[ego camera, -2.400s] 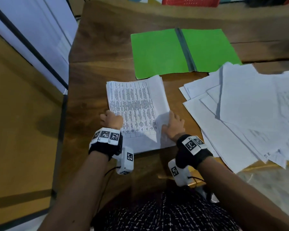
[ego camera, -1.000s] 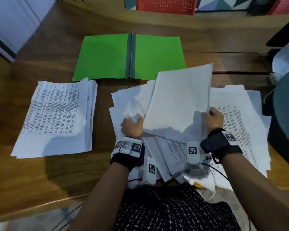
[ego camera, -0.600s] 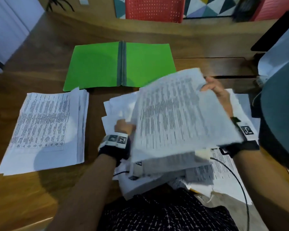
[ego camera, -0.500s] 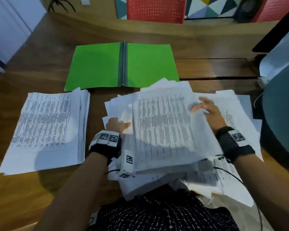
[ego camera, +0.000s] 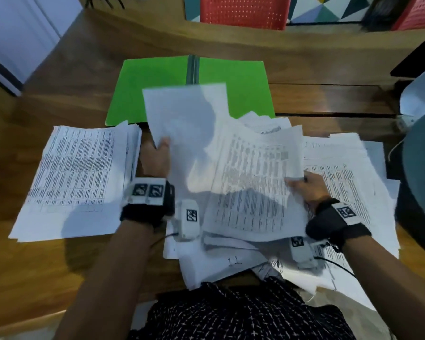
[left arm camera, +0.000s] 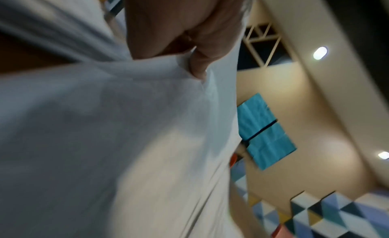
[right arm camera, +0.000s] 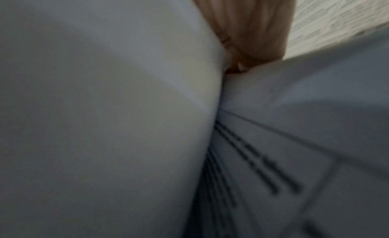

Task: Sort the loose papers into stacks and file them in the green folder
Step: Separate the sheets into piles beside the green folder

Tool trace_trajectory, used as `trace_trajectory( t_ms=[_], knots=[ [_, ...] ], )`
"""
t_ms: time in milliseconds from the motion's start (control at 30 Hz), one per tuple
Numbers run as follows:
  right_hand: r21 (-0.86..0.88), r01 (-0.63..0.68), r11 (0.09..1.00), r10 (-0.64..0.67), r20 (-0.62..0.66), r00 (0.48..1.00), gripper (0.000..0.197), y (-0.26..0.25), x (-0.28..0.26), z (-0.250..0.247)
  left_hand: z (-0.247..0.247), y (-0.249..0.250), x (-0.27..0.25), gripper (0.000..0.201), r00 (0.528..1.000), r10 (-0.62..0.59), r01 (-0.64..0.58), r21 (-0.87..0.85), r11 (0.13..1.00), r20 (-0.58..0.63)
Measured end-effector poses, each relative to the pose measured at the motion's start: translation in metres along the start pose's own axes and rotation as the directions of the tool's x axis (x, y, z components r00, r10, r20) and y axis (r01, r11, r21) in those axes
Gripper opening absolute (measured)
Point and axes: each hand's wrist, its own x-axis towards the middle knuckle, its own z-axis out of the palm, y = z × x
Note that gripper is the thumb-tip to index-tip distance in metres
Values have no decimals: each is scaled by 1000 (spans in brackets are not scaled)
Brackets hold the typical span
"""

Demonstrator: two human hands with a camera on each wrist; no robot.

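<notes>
paper (ego camera: 187, 114) is pinched and lifted by the left hand (ego camera: 156, 157); the sorted stack (ego camera: 76, 175) lies just leftward on the surface. printed sheets (ego camera: 253, 182) are gripped by the right hand (ego camera: 309, 187).

Wooden table, colourful wall, lit ceiling

Dark brown wooden table (ego camera: 329, 99) with plank seams; red perforated chairs (ego camera: 243, 11) behind it against a geometric triangle-patterned wall (ego camera: 329, 8). White panel (ego camera: 22, 33) at far left. Left wrist view: beige ceiling with recessed lights (left arm camera: 320, 53), teal wall panels (left arm camera: 265, 131).
</notes>
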Motion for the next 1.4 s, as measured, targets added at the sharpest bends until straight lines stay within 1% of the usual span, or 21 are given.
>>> trace_trajectory(
  t_ms=[100,167,267,367,433,500,533,600,667,700,800,833,867,900,967,1000,1033,1100,1200,1300,1400],
  knots=[
    [-57,-3,998,5,34,999,22,5,6,-7,-19,47,4,21,978,204,-206,-254,945,-36],
    [-55,-2,998,5,47,999,24,2,8,-6,-19,71,-3,17,960,280,-268,-342,901,-15],
    [36,-24,999,21,86,996,38,-6,9,-2,-10,69,-11,11,956,251,-158,-457,875,150],
    [99,-11,995,3,74,997,33,-16,6,1,-2,44,-22,20,931,179,-38,-404,914,318],
    [159,-31,987,19,76,997,31,-29,-3,-4,4,28,-34,18,862,214,-86,-285,955,459],
    [186,-59,981,36,128,991,20,-38,-10,-9,10,8,-43,34,668,318,-244,-205,948,673],
    [248,-75,966,32,174,984,27,-42,-14,-11,12,-3,-48,37,613,289,-336,-89,938,735],
    [302,-94,949,21,235,972,50,-44,-23,-13,20,-27,-53,37,599,225,-420,62,906,769],
    [234,-137,962,89,207,974,70,-36,-18,-9,32,-65,-46,43,644,162,-395,145,907,748],
    [216,-162,963,117,206,972,67,-34,-17,-6,37,-88,-38,45,666,118,-408,227,885,736],
    [136,-185,973,147,246,958,75,-31,-15,5,36,-105,-32,38,627,60,-458,304,835,777],
    [64,-154,986,132,267,955,77,-30,-14,8,34,-101,-32,46,637,82,-492,322,809,767],
    [-12,-101,995,100,261,960,65,-28,-11,11,30,-92,-33,61,659,69,-499,367,786,749],
    [-85,-48,995,66,231,971,46,-26,-10,12,28,-81,-37,69,725,17,-442,447,778,688],
    [-170,3,985,15,104,994,22,-21,-5,10,21,-73,-41,77,924,-121,-143,622,770,363],
    [-201,14,980,-8,31,1000,19,-17,-1,4,16,-71,-43,81,957,-211,36,643,765,198],
    [-243,8,970,-18,-40,999,20,-14,2,-3,12,-69,-45,82,956,-280,168,622,764,85],
    [-340,-33,940,-20,-153,988,27,-8,8,-21,8,-67,-45,78,932,-360,280,576,768,27],
    [-362,-69,930,-25,-250,968,27,8,11,-39,17,-71,-47,58,958,-282,216,517,828,52],
    [-321,-63,945,-26,-264,964,24,18,9,-39,27,-72,-57,40,996,-28,-15,494,869,79],
    [-285,-8,959,-52,-203,978,22,24,8,-32,34,-71,-61,32,973,-59,-48,443,895,224]
  ],
)
